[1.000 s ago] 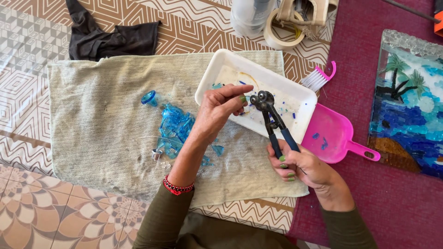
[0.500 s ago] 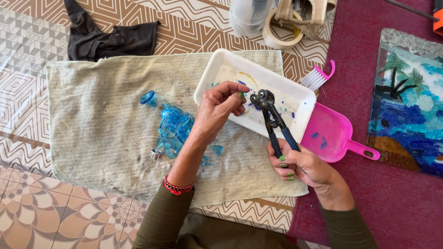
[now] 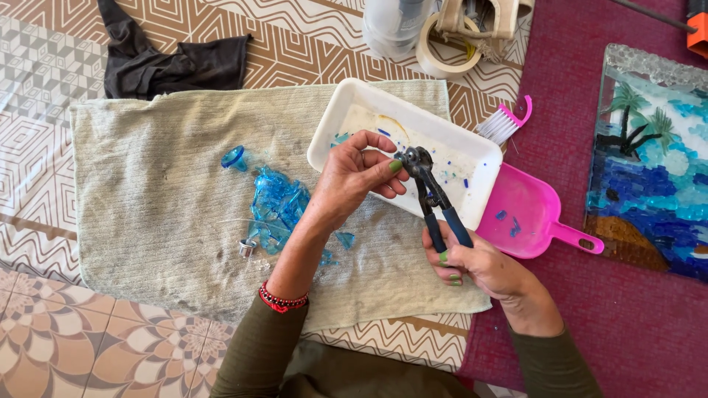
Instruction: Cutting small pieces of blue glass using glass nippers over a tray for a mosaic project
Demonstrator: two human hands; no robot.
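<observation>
A towel (image 3: 147,191) lies spread on the counter (image 3: 44,346), and a heap of glass shards (image 3: 276,210) sits near its middle. A tray (image 3: 346,118) rests on the towel's right end, with a dustpan (image 3: 535,221) just beside it to the right and a small brush (image 3: 505,121) behind the dustpan. Farther right lies a mosaic panel (image 3: 653,162). Behind the towel — a crumpled cloth (image 3: 169,63) to the left, a tape roll (image 3: 442,55) to the right. The left hand (image 3: 358,180) and the nippers (image 3: 431,195) meet over the tray; the right hand (image 3: 479,262) holds the handles nearer the person.
</observation>
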